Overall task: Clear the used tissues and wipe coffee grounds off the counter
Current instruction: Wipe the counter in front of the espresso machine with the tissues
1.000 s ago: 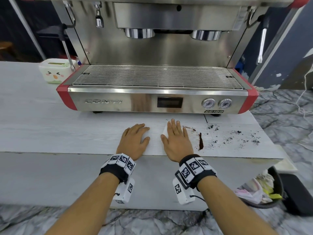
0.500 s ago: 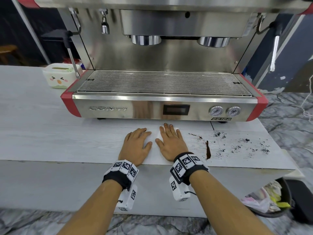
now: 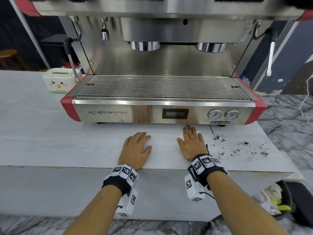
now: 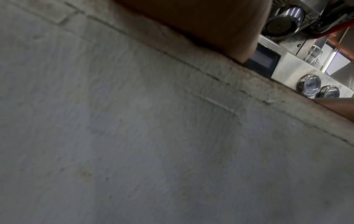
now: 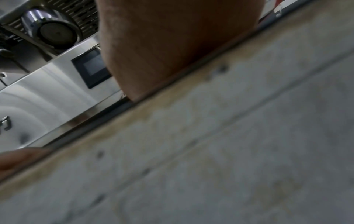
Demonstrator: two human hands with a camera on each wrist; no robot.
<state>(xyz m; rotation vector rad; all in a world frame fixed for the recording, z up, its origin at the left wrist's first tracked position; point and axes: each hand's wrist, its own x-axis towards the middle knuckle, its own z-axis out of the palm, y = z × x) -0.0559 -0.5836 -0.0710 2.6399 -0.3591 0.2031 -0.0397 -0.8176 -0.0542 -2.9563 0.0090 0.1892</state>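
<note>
Right hand [image 3: 190, 144], flat on tissue [image 3: 180, 135], had slid right onto the smear toward remaining coffee grounds [image 3: 243, 148]; left hand [image 3: 136, 148] lay flat, fingers apart, empty

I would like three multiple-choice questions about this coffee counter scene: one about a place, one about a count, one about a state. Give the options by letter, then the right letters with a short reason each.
1. Where do the loose coffee grounds lie on the counter?
A. left of the left hand
B. between the two hands
C. right of the right hand

2. How many round gauges does the front panel of the espresso machine carry?
A. one
B. two
C. four

3. How is the right hand placed?
A. flat, fingers straight, pressing a white tissue on the counter
B. raised, gripping a cup
C. closed in a fist in the air

Answers:
1 C: the dark specks are scattered to the right of that hand.
2 B: two dials sit side by side at the right of the panel.
3 A: white tissue edges show beside the straight fingers.
</note>
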